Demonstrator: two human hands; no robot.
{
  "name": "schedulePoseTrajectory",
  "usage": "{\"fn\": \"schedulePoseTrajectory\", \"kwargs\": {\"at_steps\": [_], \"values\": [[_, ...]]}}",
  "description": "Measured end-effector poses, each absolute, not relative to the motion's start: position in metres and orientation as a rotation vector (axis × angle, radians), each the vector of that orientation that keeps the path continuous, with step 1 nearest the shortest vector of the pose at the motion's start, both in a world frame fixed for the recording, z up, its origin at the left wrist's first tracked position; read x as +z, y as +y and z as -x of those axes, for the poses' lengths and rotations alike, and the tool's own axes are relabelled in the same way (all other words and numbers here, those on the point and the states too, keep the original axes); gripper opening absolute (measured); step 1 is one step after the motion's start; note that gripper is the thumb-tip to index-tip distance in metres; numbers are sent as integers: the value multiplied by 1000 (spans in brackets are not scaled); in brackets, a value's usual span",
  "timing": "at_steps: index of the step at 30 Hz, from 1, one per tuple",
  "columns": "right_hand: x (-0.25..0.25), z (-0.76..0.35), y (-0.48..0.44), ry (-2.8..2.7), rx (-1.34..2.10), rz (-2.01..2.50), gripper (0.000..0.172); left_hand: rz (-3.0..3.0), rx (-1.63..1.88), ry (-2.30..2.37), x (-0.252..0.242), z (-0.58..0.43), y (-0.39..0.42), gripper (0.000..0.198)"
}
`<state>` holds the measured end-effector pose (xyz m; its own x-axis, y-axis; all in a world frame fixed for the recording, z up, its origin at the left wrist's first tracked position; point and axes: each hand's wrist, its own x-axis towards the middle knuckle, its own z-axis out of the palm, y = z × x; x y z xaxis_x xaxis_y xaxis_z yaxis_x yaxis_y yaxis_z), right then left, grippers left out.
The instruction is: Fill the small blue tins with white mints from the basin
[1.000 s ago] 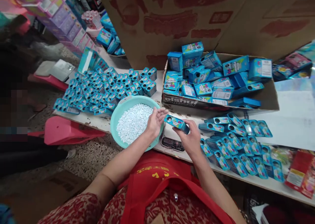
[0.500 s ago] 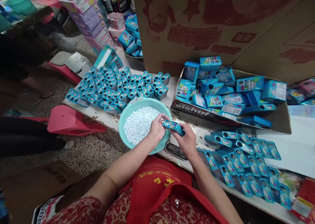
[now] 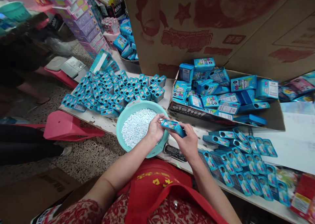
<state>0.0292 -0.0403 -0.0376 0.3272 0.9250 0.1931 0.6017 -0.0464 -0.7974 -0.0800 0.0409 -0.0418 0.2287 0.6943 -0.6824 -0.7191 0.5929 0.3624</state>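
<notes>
Blue box (image 3: 172, 127) is in the R hand (image 3: 189, 140), by the near edge of the green bowl (image 3: 119, 133) of white sweets (image 3: 135, 129). R thumb & fingers clamped on its sides, at the end away from the hole (image 3: 165, 123); L hand (image 3: 155, 129) cupped at the holed end, fingers bent, a white bit (image 3: 161, 119) there, but can't tell if it's pinched. Box prob. light, fairly stiff, maybe dentable if squeezed hard; glossy, so poss. a bit slippery. Best hold = flat sides, well back from hole, w/ light pressure. Vs. 1 s ago: L fingers were stretched out, now curled in at box end; R grip abt same.
</notes>
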Motion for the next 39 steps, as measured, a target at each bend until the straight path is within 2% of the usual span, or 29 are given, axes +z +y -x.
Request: {"fn": "schedulePoseTrajectory", "kwargs": {"at_steps": [12,16,20,22,26,31,35,39], "values": [[-52,-33,-40,-1357,562,1781,28,-43,990,953,-45,78,38,3],[-51,-35,-40,-1279,579,1781,30,-172,1029,959,-48,83,39,19],[-50,-39,-44,-1165,595,1776,31,-374,1058,1097,-43,97,49,13],[-51,-41,-46,-1116,605,1766,32,-562,1000,1129,-37,104,53,11],[-55,-41,-50,-1094,619,1704,33,-1007,771,1048,-23,107,55,19],[-58,-38,-52,-1083,653,1633,34,-1502,578,1029,-13,98,50,13],[-62,-37,-54,-1029,708,1585,34,-1574,575,1033,-2,94,47,16],[-67,-39,-60,-891,832,1426,38,-1334,574,903,10,96,46,22]]}}
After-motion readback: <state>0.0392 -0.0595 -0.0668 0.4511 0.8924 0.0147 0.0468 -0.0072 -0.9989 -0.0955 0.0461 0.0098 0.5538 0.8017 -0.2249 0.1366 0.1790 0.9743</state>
